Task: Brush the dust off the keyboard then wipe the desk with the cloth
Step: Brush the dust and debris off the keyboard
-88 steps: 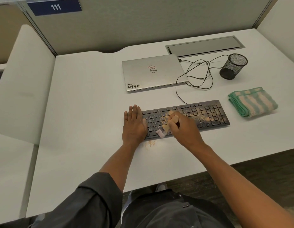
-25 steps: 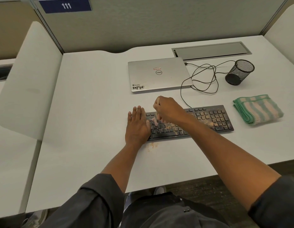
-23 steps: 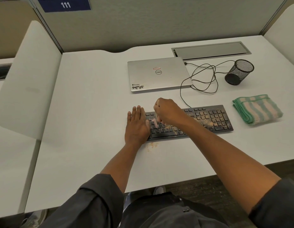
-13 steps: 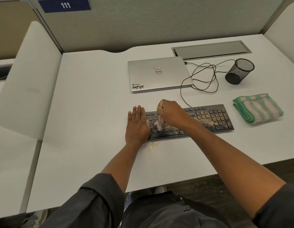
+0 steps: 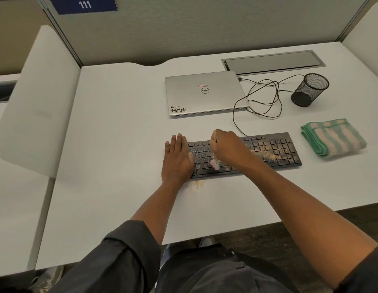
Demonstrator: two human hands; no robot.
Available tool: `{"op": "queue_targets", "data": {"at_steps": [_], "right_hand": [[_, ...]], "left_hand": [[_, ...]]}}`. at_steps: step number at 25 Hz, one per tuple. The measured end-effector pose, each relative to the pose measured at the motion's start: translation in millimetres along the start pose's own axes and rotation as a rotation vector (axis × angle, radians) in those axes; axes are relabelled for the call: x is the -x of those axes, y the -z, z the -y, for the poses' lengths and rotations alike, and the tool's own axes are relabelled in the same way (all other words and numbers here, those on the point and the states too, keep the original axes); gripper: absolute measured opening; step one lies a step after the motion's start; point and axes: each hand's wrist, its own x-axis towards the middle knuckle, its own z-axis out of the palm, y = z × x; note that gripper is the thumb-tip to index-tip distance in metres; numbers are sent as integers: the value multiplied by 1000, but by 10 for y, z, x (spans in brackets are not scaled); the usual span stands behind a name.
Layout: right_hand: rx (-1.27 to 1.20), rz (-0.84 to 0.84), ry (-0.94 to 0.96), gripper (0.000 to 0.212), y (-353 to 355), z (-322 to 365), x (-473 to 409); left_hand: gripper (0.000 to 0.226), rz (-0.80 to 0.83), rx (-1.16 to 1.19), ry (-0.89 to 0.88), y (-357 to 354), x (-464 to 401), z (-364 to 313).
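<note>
A black keyboard (image 5: 272, 149) lies on the white desk (image 5: 112, 144), with tan dust spread over its right half. My left hand (image 5: 176, 160) rests flat on the keyboard's left end, fingers together. My right hand (image 5: 227, 145) is closed around a small brush (image 5: 214, 163); its pale pink bristles touch the lower key rows left of centre. A little heap of tan dust (image 5: 196, 184) sits on the desk just in front of the keyboard. The folded green-and-beige striped cloth (image 5: 334, 138) lies to the right of the keyboard.
A shut silver laptop (image 5: 205, 94) sits behind the keyboard, with a black cable (image 5: 262, 100) looped beside it. A black mesh pen cup (image 5: 309, 89) stands at the back right, before a grey cable hatch (image 5: 272, 62). Partition walls enclose the desk.
My right hand has drawn the brush from the upper key rows down toward the keyboard's front edge. My left hand has stayed flat on the left end.
</note>
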Motion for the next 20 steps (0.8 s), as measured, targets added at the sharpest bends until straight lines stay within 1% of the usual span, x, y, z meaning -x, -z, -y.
{"op": "queue_targets", "data": {"at_steps": [1, 4, 5, 8, 10, 12, 14, 16, 18, 20], "right_hand": [[-12, -12, -5, 18, 33, -15, -11], [-202, -43, 27, 15, 79, 7, -12], [-226, -47, 43, 14, 72, 23, 2], [-174, -42, 29, 16, -5, -26, 14], [-115, -80, -24, 18, 18, -82, -7], [-104, -121, -63, 18, 71, -100, -1], [-214, -95, -56, 20, 84, -67, 26], [-325, -10, -50, 23, 40, -18, 80], [-267, 33, -39, 30, -1, 1, 133], [-131, -21, -30, 35, 31, -11, 150]], "left_hand": [[63, 6, 1, 4, 2, -5, -1], [63, 10, -9, 0, 0, 6, 1], [63, 8, -15, -4, -4, 8, 5], [68, -2, -11, -6, -7, 2, 7], [73, -17, -6, -6, -13, -5, 5], [72, -8, -2, -3, -15, -8, 8], [71, -5, -8, -3, -12, 6, 3], [67, 4, -14, -2, -8, 5, 5], [63, 9, -9, 0, -11, 3, 3], [63, 1, -6, -1, -2, 5, -3]]}}
